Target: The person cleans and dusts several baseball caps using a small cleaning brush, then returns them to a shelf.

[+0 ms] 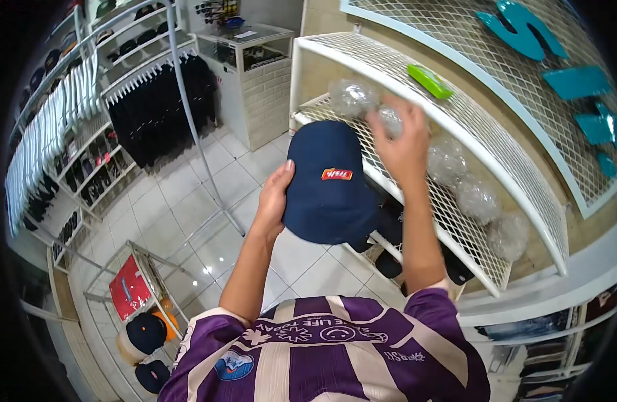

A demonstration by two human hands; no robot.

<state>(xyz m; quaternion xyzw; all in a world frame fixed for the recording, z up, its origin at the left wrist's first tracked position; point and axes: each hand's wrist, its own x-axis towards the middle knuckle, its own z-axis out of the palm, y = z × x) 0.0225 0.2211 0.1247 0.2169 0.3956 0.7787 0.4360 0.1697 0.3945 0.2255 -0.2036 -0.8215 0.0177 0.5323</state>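
Note:
My left hand [275, 197] grips a navy blue cap [322, 147] by its left side, thumb on top. The cap has a small red label with white lettering on its front. My right hand [407, 144] reaches to the white mesh shelf, its thumb and fingers closed around a rounded clear plastic piece [390, 122]. Just left of it is another clear plastic piece [353, 98]. Several more clear plastic pieces [479, 201] sit in a row on the same shelf, to the right of my wrist.
A bright green object [430, 82] lies on the upper mesh shelf [382, 53]. Dark caps [389, 264] show on a lower level. To the left stand a metal clothes rack [188, 114], a glass-topped counter [255, 50], and a low rack with a red item [129, 287] and caps [146, 333].

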